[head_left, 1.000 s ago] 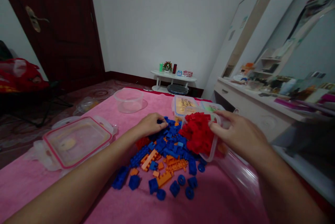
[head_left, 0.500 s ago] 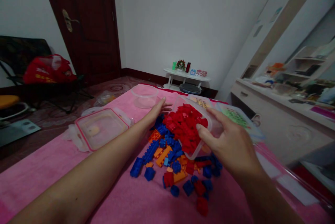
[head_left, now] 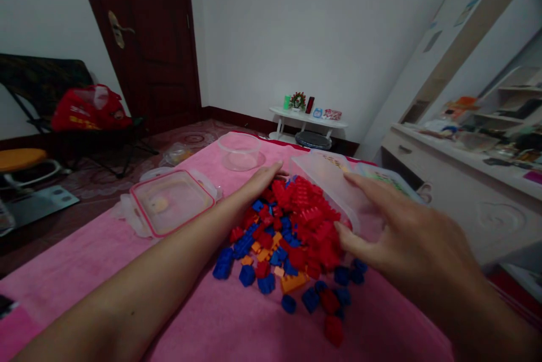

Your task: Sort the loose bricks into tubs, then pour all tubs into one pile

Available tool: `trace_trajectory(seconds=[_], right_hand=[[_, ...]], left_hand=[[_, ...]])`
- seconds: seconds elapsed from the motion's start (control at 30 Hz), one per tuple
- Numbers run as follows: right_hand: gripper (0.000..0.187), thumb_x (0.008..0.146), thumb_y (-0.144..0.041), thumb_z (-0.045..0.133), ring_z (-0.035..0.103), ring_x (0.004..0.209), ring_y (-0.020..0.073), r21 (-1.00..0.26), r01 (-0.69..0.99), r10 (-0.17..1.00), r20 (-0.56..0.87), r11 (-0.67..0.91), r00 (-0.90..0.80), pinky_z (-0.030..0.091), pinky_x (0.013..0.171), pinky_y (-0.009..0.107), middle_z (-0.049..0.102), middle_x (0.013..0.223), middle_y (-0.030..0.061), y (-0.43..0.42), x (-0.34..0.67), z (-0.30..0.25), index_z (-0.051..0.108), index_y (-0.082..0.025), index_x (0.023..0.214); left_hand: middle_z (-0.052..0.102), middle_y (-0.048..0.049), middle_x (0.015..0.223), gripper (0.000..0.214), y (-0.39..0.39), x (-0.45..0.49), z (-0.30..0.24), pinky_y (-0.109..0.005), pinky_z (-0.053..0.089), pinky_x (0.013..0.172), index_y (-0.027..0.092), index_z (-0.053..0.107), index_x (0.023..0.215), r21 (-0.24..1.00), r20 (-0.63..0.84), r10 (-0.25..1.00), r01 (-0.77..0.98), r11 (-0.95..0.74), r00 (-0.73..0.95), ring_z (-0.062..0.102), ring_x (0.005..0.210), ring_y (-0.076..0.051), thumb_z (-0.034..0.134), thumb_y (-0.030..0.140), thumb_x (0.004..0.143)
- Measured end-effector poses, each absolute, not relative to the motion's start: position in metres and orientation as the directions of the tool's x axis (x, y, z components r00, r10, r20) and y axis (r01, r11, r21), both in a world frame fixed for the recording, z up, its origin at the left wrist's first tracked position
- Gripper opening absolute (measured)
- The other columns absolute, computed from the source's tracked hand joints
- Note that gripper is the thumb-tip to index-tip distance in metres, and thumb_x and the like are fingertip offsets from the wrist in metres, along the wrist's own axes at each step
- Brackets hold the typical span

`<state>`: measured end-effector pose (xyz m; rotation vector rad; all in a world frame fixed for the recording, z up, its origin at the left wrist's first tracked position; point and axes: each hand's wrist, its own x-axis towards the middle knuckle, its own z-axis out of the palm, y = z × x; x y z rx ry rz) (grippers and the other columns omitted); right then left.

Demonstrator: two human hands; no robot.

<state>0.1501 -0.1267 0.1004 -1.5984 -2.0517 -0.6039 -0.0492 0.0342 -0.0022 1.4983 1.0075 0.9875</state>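
My right hand (head_left: 381, 215) grips the rim of a clear plastic container (head_left: 324, 181), which is tipped toward me. Red toy building bricks (head_left: 311, 209) spill out of its mouth. They land on a heap of blue bricks (head_left: 243, 243) and orange bricks (head_left: 294, 282) on the pink cloth (head_left: 203, 317). My left hand (head_left: 269, 175) is at the far left side of the heap, beside the red bricks. Its fingers are stretched out and hold nothing; the fingertips are partly hidden behind the bricks.
A clear lid with a red seal (head_left: 171, 204) lies at the left on the cloth. A round clear tub (head_left: 240, 156) stands near the far edge. More clear lids or boxes (head_left: 383, 174) lie beyond my right hand. A drawer cabinet (head_left: 457, 181) is at the right.
The container has tipped further, and the red bricks have poured out over the blue and orange ones. My right hand has moved rightward and turned with the container. My left hand stays by the heap.
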Motion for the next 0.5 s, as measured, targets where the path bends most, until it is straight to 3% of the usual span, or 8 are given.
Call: trace_trajectory(seconds=[0.13, 0.27, 0.4, 0.5], right_hand=[[0.069, 0.063, -0.048, 0.066, 0.066, 0.071, 0.0292, 0.153, 0.970, 0.767, 0.594, 0.190, -0.244, 0.044, 0.047, 0.033, 0.066, 0.120, 0.0077, -0.128, 0.155, 0.101, 0.055, -0.030, 0.129], [0.066, 0.067, -0.041, 0.062, 0.066, 0.072, 0.0260, 0.233, 0.947, 0.737, 0.596, 0.221, -0.319, 0.040, 0.045, 0.029, 0.065, 0.122, 0.0064, -0.133, 0.155, 0.105, 0.051, -0.030, 0.132], [0.065, 0.072, -0.040, 0.059, 0.065, 0.065, 0.0223, 0.273, 0.936, 0.727, 0.594, 0.220, -0.344, 0.036, 0.042, 0.027, 0.066, 0.119, 0.0028, -0.141, 0.162, 0.116, 0.046, -0.034, 0.136], [0.066, 0.070, -0.043, 0.060, 0.062, 0.056, 0.0209, 0.277, 0.934, 0.698, 0.623, 0.225, -0.353, 0.034, 0.040, 0.027, 0.068, 0.116, 0.0005, -0.143, 0.170, 0.123, 0.046, -0.036, 0.134]], left_hand=[[0.072, -0.0074, 0.084, 0.063, 0.034, -0.039, 0.000, -0.029, 0.046, 0.071, 0.013, 0.072, 0.096, 0.899, 0.164, 0.926, 0.334, -0.282, 0.340, 0.064, 0.081, -0.022, 0.033, 0.061, 0.087], [0.059, -0.0027, 0.057, 0.061, 0.035, -0.038, -0.002, -0.026, 0.038, 0.055, 0.012, 0.069, 0.075, 0.846, 0.193, 0.930, 0.427, -0.319, 0.312, 0.055, 0.059, -0.018, 0.034, 0.060, 0.086], [0.056, -0.0006, 0.058, 0.053, 0.034, -0.038, 0.000, -0.025, 0.037, 0.055, 0.012, 0.064, 0.065, 0.829, 0.246, 0.909, 0.413, -0.377, 0.335, 0.051, 0.058, -0.015, 0.039, 0.056, 0.084], [0.067, -0.0028, 0.076, 0.039, 0.031, -0.036, 0.009, -0.027, 0.044, 0.069, 0.012, 0.069, 0.082, 0.842, 0.297, 0.885, 0.340, -0.420, 0.359, 0.060, 0.074, -0.018, 0.046, 0.044, 0.082]])
